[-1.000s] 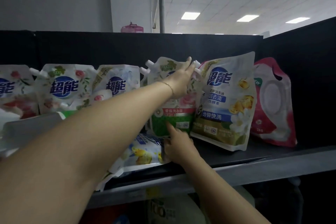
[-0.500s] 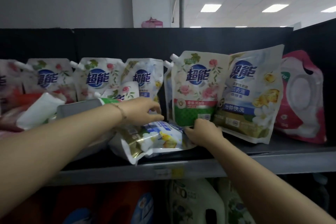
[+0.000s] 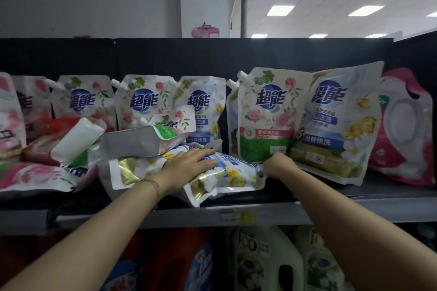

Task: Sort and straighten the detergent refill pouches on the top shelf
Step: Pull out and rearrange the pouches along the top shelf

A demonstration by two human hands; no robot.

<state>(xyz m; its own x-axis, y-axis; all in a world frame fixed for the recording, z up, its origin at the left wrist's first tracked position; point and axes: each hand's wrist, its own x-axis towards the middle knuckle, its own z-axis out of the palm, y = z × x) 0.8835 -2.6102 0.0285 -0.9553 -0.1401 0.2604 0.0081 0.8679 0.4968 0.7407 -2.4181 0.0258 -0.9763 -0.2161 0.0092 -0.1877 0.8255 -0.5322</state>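
Note:
A blue-and-gold refill pouch (image 3: 227, 176) lies flat at the front of the top shelf (image 3: 260, 215). My left hand (image 3: 189, 163) lies on top of it with fingers spread. My right hand (image 3: 280, 165) pinches its right end, fingers curled. Behind them a green rose pouch (image 3: 267, 116) stands upright, with a blue-and-gold pouch (image 3: 338, 123) leaning to its right. Another pouch (image 3: 146, 139) lies tipped over on the flat one. Several rose pouches (image 3: 142, 101) stand in a row at the back left.
A pink pouch (image 3: 404, 130) stands at the far right against the black side panel. Fallen red and pink pouches (image 3: 35, 172) pile up at the left. Detergent jugs (image 3: 264, 260) fill the lower shelf. A black back panel closes the shelf.
My left hand has come down from the top of the green rose pouch onto the flat pouch. My right hand shifted from the green pouch's base to the flat pouch's end.

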